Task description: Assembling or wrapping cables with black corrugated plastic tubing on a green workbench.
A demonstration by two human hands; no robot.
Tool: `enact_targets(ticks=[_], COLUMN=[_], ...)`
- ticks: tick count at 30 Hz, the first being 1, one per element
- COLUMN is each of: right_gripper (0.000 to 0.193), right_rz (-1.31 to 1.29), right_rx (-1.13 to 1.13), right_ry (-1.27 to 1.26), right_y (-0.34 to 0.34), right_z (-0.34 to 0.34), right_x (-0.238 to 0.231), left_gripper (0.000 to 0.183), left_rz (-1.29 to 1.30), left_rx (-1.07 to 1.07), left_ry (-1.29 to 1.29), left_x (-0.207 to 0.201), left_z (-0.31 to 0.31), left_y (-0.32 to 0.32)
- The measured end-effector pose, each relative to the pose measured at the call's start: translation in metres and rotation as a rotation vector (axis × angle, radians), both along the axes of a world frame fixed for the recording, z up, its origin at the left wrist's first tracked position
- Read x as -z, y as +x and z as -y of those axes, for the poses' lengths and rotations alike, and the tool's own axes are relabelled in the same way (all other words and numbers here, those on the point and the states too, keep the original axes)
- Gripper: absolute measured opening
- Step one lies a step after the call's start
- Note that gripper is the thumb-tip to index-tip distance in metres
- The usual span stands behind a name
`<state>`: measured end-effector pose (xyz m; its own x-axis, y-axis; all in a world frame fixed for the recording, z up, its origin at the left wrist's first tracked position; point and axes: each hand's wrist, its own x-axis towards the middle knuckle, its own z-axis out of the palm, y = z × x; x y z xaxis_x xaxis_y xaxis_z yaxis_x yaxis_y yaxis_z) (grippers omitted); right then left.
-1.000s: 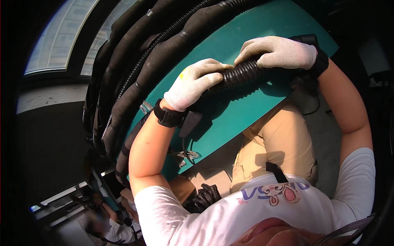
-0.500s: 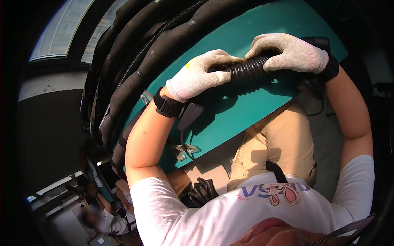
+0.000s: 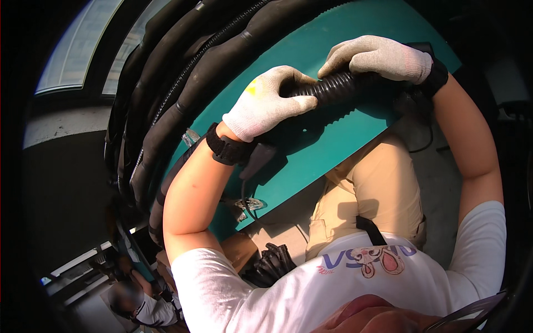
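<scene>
A black corrugated hose (image 3: 336,90) runs between my two gloved hands, above a green tabletop (image 3: 311,155). My left hand (image 3: 272,100) is closed round the hose's left part, its thumb along the near side. Around the part further right curls my right hand (image 3: 383,58), fingers over the top; its thumb side is partly hidden. Both hands wear whitish knit gloves, the left one with a yellow mark. The hose's ribs show between the hands, and its shadow falls on the green surface.
Thick black hoses (image 3: 205,83) lie in long curves along the table's far left side. Clear plastic scraps (image 3: 250,206) rest near the front left edge. A bundle of black pieces (image 3: 270,265) sits beside my lap. At lower left, another person (image 3: 150,305) is seated.
Both hands have shifted slightly up and left with the hose. My right hand's thumb has left the near side, so more of the ribbed hose shows.
</scene>
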<state>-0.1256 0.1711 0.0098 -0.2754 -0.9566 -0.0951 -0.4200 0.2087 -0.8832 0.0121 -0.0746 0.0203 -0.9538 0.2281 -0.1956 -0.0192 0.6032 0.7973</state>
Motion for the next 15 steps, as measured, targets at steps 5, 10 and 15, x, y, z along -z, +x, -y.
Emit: enact_targets(ticks=[5, 10, 15], right_gripper=[0.051, 0.051, 0.045], right_rz=[0.076, -0.11, -0.202], right_rx=[-0.024, -0.005, -0.011], right_ry=[-0.049, -0.05, -0.088], right_y=[-0.001, 0.014, 0.011], right_z=[-0.003, 0.0, 0.001], right_x=[0.001, -0.006, 0.003], left_gripper=[0.041, 0.036, 0.031], left_rz=[0.013, 0.009, 0.047], left_rx=[0.006, 0.009, -0.029], left_ry=[0.042, 0.022, 0.036], left_x=[0.0, 0.004, 0.007], left_z=[-0.001, 0.001, 0.001], left_y=[0.0, -0.001, -0.007])
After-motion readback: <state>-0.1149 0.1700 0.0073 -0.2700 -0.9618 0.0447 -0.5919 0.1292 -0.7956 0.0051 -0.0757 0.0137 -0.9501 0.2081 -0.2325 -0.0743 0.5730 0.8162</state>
